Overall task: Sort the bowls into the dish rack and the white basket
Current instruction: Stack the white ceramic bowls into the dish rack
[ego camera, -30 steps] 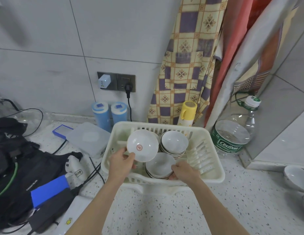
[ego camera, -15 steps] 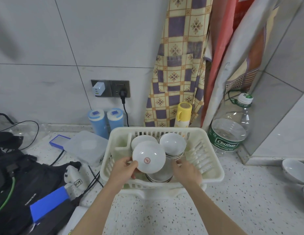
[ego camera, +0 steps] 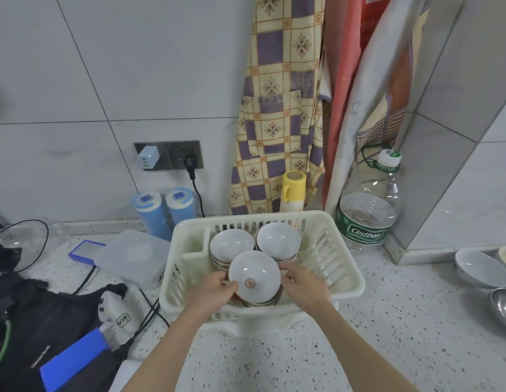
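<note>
Since a second ago the left hand [ego camera: 215,290] has brought the bowl with the red mark [ego camera: 254,277] down from over the white basket [ego camera: 345,281] onto the near stack [ego camera: 263,301].

Head view: the near stack is mostly hidden under that bowl, so only rim edges peek out and the bowls can't be counted. The left hand's grip is on the bowl's left rim, thumb on top, the other fingers hidden behind it. The right hand [ego camera: 302,287] touches the bowl's right side with curled fingers; how tight its grip is I cannot tell. Two more stacks of bowls [ego camera: 232,244] [ego camera: 278,239] sit behind, inside the basket on the speckled bench [ego camera: 387,335]. At the right edge, a white bowl [ego camera: 480,268] and a metal bowl [ego camera: 504,305] are cut off.
</note>
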`<action>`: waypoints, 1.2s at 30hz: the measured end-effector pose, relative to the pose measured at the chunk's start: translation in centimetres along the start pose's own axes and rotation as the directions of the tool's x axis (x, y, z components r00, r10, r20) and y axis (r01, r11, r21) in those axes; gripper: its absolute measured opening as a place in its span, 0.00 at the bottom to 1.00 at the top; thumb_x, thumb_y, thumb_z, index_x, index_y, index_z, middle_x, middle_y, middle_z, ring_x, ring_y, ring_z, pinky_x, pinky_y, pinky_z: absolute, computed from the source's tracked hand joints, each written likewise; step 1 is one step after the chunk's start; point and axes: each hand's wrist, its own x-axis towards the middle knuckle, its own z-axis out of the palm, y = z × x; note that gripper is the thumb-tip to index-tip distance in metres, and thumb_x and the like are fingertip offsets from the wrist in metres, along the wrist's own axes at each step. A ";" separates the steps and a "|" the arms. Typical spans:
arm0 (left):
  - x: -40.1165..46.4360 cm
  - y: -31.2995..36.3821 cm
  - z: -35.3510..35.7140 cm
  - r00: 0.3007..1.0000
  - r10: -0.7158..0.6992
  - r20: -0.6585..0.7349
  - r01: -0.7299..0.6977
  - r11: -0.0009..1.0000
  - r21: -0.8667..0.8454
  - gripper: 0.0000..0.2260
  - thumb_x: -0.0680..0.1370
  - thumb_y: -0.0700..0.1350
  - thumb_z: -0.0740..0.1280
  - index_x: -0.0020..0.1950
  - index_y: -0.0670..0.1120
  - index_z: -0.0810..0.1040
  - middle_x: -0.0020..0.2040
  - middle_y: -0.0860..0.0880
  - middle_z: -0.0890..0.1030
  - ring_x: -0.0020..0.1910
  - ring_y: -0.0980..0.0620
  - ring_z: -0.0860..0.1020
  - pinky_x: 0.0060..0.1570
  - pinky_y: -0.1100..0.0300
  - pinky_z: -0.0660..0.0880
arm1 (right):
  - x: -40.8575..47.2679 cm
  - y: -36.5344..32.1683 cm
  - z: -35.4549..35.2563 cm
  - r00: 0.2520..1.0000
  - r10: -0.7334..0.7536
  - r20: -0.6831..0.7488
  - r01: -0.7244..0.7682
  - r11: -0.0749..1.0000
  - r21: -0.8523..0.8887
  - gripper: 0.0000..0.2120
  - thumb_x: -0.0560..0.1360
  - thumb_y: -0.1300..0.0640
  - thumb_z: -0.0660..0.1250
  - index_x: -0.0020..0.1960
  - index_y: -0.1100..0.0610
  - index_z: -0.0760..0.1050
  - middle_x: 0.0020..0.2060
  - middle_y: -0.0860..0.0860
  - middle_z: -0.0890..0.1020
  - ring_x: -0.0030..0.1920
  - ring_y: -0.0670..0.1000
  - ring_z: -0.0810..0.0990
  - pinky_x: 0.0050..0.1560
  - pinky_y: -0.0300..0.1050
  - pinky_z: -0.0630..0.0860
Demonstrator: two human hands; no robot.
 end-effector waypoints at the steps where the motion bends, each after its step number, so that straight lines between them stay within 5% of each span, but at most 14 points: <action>1: 0.1 0.0 0.0 1.000 0.001 0.007 -0.001 1.000 0.022 0.08 0.72 0.54 0.64 0.36 0.53 0.75 0.25 0.59 0.76 0.32 0.57 0.74 0.32 0.60 0.65 | 0.0 0.0 0.0 1.000 0.000 0.001 0.000 1.000 0.006 0.16 0.77 0.47 0.59 0.63 0.36 0.73 0.50 0.37 0.82 0.53 0.45 0.79 0.50 0.44 0.75; 7: 0.4 0.1 0.1 0.998 -0.008 0.060 0.003 0.996 0.088 0.09 0.72 0.55 0.64 0.39 0.52 0.78 0.33 0.58 0.82 0.36 0.56 0.79 0.33 0.60 0.68 | 0.2 0.2 0.5 1.000 -0.015 -0.002 0.015 0.998 -0.061 0.15 0.77 0.41 0.58 0.63 0.35 0.72 0.42 0.39 0.82 0.44 0.44 0.80 0.42 0.41 0.74; 11: 0.3 0.2 0.2 0.989 -0.007 0.151 -0.017 0.988 0.155 0.09 0.74 0.59 0.60 0.44 0.57 0.78 0.36 0.66 0.83 0.40 0.61 0.80 0.35 0.62 0.71 | 0.4 0.1 0.7 1.000 -0.003 -0.010 0.001 0.991 -0.132 0.18 0.75 0.47 0.61 0.64 0.36 0.72 0.32 0.43 0.78 0.40 0.46 0.80 0.39 0.42 0.74; 18: 0.3 -0.1 0.6 0.996 0.080 0.046 -0.091 0.931 0.354 0.13 0.74 0.66 0.59 0.38 0.59 0.75 0.31 0.67 0.80 0.31 0.65 0.77 0.31 0.63 0.68 | 0.5 0.4 0.8 0.998 0.021 -0.060 -0.026 0.996 -0.083 0.18 0.73 0.49 0.62 0.62 0.37 0.72 0.38 0.41 0.82 0.41 0.44 0.80 0.35 0.38 0.71; 26: 0.7 -0.6 0.9 0.994 0.104 0.022 -0.105 0.925 0.364 0.11 0.79 0.61 0.55 0.55 0.64 0.75 0.40 0.63 0.79 0.35 0.62 0.77 0.37 0.62 0.71 | 0.7 0.0 0.8 0.975 0.163 -0.150 -0.159 0.987 0.036 0.11 0.77 0.46 0.56 0.53 0.43 0.76 0.41 0.43 0.81 0.42 0.50 0.77 0.36 0.43 0.66; 30: 1.1 -0.7 1.0 0.995 0.095 0.015 -0.093 0.909 0.407 0.12 0.80 0.56 0.54 0.43 0.58 0.74 0.36 0.58 0.79 0.35 0.58 0.79 0.35 0.61 0.69 | 1.2 -0.2 0.8 0.970 0.236 -0.050 -0.240 0.966 -0.096 0.19 0.78 0.43 0.51 0.42 0.53 0.75 0.38 0.48 0.81 0.42 0.52 0.77 0.38 0.45 0.67; 36: 1.2 -0.4 1.3 0.999 0.036 -0.039 -0.016 0.905 0.426 0.16 0.79 0.54 0.55 0.33 0.50 0.68 0.28 0.52 0.72 0.27 0.54 0.73 0.30 0.60 0.64 | 1.8 -0.2 0.0 0.937 0.305 0.170 -0.309 0.951 -0.004 0.18 0.75 0.44 0.55 0.48 0.53 0.80 0.40 0.46 0.86 0.45 0.49 0.84 0.40 0.43 0.66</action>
